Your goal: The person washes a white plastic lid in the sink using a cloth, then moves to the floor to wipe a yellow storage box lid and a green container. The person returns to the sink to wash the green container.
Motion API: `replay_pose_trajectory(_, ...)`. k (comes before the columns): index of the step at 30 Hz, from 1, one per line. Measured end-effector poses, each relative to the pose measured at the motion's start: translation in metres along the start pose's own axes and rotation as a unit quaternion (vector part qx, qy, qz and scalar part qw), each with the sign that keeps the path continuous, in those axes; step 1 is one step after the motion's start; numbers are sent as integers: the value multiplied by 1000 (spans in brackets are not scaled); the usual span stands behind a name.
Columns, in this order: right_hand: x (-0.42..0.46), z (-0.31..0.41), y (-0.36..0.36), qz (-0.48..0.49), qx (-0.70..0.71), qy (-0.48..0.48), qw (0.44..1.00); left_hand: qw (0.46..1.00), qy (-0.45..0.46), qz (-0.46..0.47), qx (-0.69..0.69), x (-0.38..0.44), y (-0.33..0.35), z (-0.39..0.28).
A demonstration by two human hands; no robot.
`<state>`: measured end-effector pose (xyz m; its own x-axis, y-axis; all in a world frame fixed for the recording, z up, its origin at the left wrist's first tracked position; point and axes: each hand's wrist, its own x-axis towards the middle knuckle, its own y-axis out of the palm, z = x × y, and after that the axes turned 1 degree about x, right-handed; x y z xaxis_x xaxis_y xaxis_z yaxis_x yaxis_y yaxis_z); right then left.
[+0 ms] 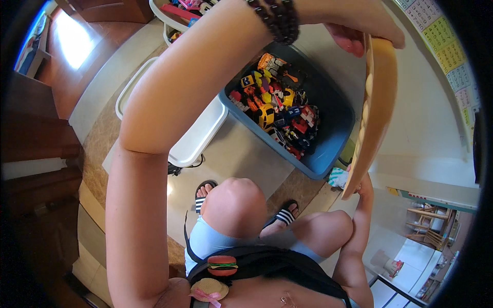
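Observation:
A light wooden board (375, 100), seen nearly edge-on, stands upright on the right, with a row of rounded bumps along its left side. My left hand (358, 34), below a wrist with dark beaded bracelets, grips its top end. At the lower end my right hand (359, 186) holds the board and is partly hidden behind it. Left of the board is a blue plastic bin (269, 144) with a heap of toy cars and robot toys (275, 107) in it. A white and green striped item (338, 178) lies beside my right hand.
A white tray-like surface (198, 134) is left of the bin, with a black cable (175, 168) below it. More toys fill a white container (165, 11) at the top. My knees and sandalled feet are below the bin. A sums chart (443, 42) and wooden chair (431, 227) are at right.

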<state>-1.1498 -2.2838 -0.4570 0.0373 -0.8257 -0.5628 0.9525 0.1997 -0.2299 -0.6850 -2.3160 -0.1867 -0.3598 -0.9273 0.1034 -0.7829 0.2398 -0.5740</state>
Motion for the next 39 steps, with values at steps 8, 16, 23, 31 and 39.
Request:
replay_pose_trajectory(8, 33, -28, -47, 46, 26, 27, 998, 990, -92, -17, 104, 9, 17, 106)
replay_pose_trajectory(16, 51, -16, 21, -50, -183, 30, 981, 943, -201, -194, 179, -27, 129, 359)
replay_pose_trajectory(23, 64, -41, 1, -56, -235, -27, 970, 952, -182, -219, 116, -1, 158, 335)
replay_pose_trajectory(31, 56, 52, -6, -181, -77, -237, 951, 953, -233, -192, 6, -8, 137, 368)
replay_pose_trajectory(39, 90, 163, 170, -76, 86, -343, 932, 958, -221, -133, 128, -5, 140, 366)
